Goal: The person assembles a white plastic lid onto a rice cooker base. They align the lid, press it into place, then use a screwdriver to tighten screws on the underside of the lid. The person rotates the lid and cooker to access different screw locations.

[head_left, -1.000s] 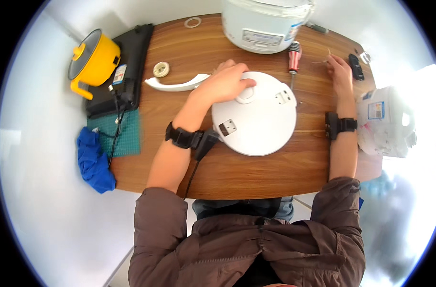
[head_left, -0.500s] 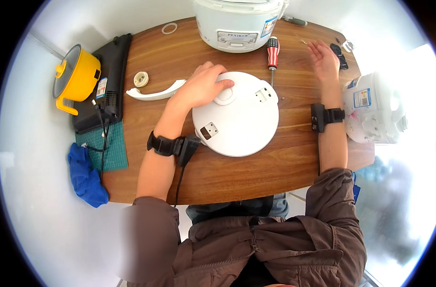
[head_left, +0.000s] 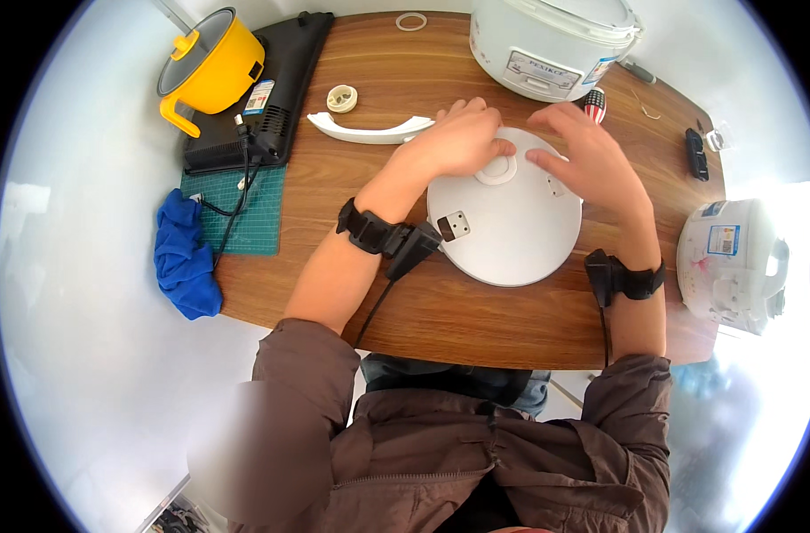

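Observation:
A round white lid (head_left: 516, 235) lies flat on the wooden table in front of me. It has a raised ring (head_left: 496, 171) near its far side and recessed sockets with small holes at its edge. My left hand (head_left: 454, 142) is bent over the lid's far left edge, thumb resting by the ring. Over the lid's far right part hovers my right hand (head_left: 591, 160), thumb and fingers apart, with nothing in it. It partly covers one socket. A curved white handle (head_left: 369, 133) lies left of the lid. Beyond my right hand, a screwdriver's red-and-white grip (head_left: 595, 105) shows; its shaft is hidden.
A white rice cooker (head_left: 538, 62) stands at the back, another white cooker (head_left: 729, 262) at the right edge. At left are a yellow pot (head_left: 214, 75), a black appliance (head_left: 289, 89), a green mat (head_left: 263, 218) and a blue cloth (head_left: 183, 258). A small round cap (head_left: 342, 98) lies behind the handle.
My right hand has come from the table's far right side to above the lid. The whole view has shifted, so the table's things appear further right. My left hand stays at the lid.

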Motion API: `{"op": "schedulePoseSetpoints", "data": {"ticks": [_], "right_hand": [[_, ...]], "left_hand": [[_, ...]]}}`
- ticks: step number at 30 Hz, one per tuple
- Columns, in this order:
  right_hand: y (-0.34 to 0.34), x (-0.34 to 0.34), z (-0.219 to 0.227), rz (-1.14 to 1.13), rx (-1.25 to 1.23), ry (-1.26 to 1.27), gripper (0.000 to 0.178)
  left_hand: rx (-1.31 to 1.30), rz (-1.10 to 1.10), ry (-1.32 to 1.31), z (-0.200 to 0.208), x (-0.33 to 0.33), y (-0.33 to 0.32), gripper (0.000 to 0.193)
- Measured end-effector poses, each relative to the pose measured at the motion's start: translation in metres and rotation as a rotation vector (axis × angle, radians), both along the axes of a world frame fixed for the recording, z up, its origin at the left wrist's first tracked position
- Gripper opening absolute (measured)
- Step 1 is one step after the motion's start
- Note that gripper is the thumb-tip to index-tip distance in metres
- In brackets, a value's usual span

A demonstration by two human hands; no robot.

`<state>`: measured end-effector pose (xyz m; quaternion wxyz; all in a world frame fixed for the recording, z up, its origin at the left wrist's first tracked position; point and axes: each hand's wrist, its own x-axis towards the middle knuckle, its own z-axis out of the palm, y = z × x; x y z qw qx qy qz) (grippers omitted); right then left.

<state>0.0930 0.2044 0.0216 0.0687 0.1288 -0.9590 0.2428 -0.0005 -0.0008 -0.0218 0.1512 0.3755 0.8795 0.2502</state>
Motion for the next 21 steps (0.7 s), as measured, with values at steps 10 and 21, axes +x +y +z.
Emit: {"op": "schedulePoseSetpoints", "data": {"ticks": [10,21], "right_hand": [[0.002,-0.01,-0.026,0.014,-0.042,-0.185,0.054],[0.017,-0.001,-0.009,-0.054,0.124,-0.355,0.063]], "left_hand": [[0.05,-0.081,0.221,0.029,0.001,-0.014,0.038],[-0.477,0.106,0.023,0.045,-0.047,-0.069,0.047]]}}
